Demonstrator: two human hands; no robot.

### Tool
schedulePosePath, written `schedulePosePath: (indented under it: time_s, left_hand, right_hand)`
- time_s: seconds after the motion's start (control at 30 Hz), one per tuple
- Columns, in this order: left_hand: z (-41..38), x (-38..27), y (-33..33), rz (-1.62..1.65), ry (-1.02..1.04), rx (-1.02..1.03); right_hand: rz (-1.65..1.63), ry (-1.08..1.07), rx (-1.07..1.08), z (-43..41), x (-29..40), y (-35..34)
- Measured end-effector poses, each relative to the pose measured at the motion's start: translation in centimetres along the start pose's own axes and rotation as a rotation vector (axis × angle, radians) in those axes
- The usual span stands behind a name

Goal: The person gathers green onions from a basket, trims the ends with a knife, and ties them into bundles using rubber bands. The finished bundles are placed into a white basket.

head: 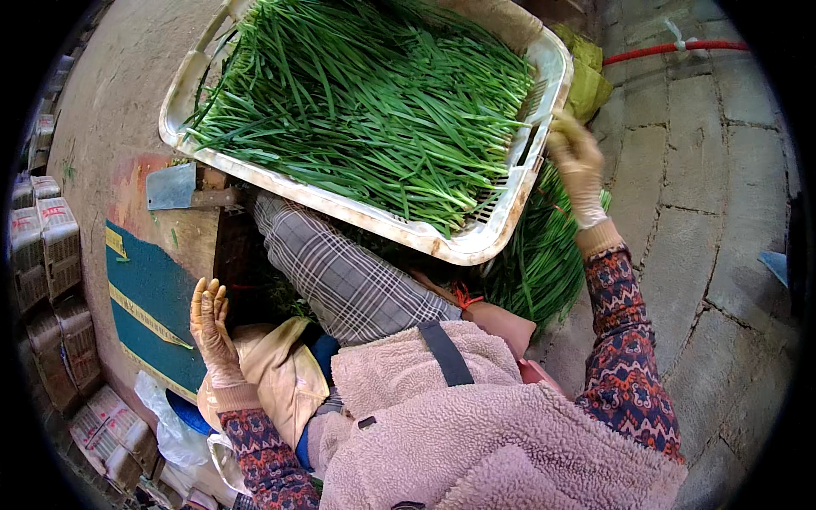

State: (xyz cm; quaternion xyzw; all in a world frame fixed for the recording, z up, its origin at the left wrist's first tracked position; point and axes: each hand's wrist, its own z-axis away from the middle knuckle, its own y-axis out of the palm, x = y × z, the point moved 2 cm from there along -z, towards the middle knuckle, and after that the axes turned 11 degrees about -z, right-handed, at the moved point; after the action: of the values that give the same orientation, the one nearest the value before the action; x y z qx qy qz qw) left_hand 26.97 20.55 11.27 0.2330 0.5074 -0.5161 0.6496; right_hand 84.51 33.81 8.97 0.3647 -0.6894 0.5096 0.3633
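Note:
A white plastic crate [331,201] full of green garlic chives [363,115] stands before me, tilted in view, its near edge above my plaid-covered leg. My right hand [575,153], in a thin translucent glove and slightly blurred, is at the crate's right rim; whether it touches the rim, I cannot tell. My gloved left hand [212,319] is raised at the lower left, fingers up and holding nothing, beside a board with green covering [150,293]. A cleaver [172,187] with a wooden handle lies at the board's far end, left of the crate.
More chives [542,255] lie below the crate's right side, near a red tie [465,296]. Wrapped stacks of bricks or blocks [60,242] line the left. A clear plastic bag [169,421] sits at the lower left. A red hose [676,51] crosses the stone paving, beside a yellow-green sack [586,83].

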Motion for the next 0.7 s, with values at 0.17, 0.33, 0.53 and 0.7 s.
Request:
schedulePosePath:
  time_s: [0.17, 0.33, 0.53, 0.7]
  left_hand:
    - [0.3, -0.2, 0.3, -0.001, 0.029, 0.035]
    - [0.8, 1.3, -2.8, 0.07, 0.023, -0.011]
    - [0.7, 4.0, -2.8, 0.173, -0.045, -0.035]
    - [0.3, 2.9, -1.4, 0.148, 0.001, 0.035]
  right_hand:
    - [1.141, 0.103, 0.921, -0.3, 4.0, 10.6]
    - [0.932, 0.173, 0.845, -5.4, -1.2, 9.5]
    - [1.076, 0.208, 0.792, -3.1, -2.3, 11.9]
    - [0.865, 0.192, 0.92, -7.9, 0.8, 10.1]
